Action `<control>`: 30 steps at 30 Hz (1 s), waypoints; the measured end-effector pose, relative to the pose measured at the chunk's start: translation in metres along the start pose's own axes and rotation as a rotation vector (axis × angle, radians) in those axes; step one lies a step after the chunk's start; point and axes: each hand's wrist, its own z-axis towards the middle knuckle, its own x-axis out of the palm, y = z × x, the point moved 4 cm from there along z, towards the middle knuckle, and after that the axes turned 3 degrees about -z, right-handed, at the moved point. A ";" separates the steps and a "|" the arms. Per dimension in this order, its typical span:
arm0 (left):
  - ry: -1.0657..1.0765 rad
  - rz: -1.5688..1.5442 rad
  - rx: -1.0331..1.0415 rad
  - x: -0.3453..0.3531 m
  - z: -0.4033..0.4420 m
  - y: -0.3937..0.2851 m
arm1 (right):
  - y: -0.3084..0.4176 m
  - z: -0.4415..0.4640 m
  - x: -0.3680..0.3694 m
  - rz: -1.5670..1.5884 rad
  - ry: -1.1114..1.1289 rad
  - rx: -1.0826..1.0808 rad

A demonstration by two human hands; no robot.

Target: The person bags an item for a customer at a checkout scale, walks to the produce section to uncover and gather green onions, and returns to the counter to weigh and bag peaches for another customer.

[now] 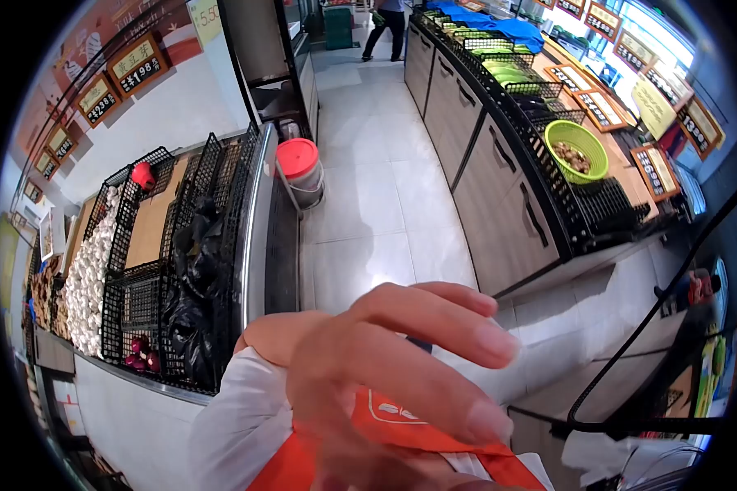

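My left hand (385,360) is raised very close to the camera, its fingers apart and loosely curved, with nothing visible in them. The bent arm behind it has a white sleeve (241,409). Below the fingers shows an orange-red apron (385,425) with a white outlined emblem. Some blurred skin lies at the bottom edge, and I cannot tell which part of a hand or arm it is. I cannot make out my right hand.
Black crates on the left hold garlic (90,282), red onions (142,356) and black plastic bags (196,270). A red-lidded bucket (299,164) stands by the aisle. On the right counter sit a green basket (602,155) and vegetable crates (508,74). A person (387,29) stands far ahead.
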 end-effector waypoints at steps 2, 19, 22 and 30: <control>-0.081 0.054 0.068 0.007 0.020 0.039 | -0.011 0.050 -0.032 -0.013 0.015 0.045; 0.304 -0.398 0.225 -0.042 0.162 0.319 | 0.203 0.345 -0.247 -0.473 -0.077 0.009; 0.317 -0.452 0.207 -0.072 0.175 0.353 | 0.265 0.374 -0.190 -0.313 0.069 -0.100; 0.074 -0.476 -0.070 -0.186 0.210 0.413 | 0.355 0.429 -0.137 -0.650 0.266 -0.048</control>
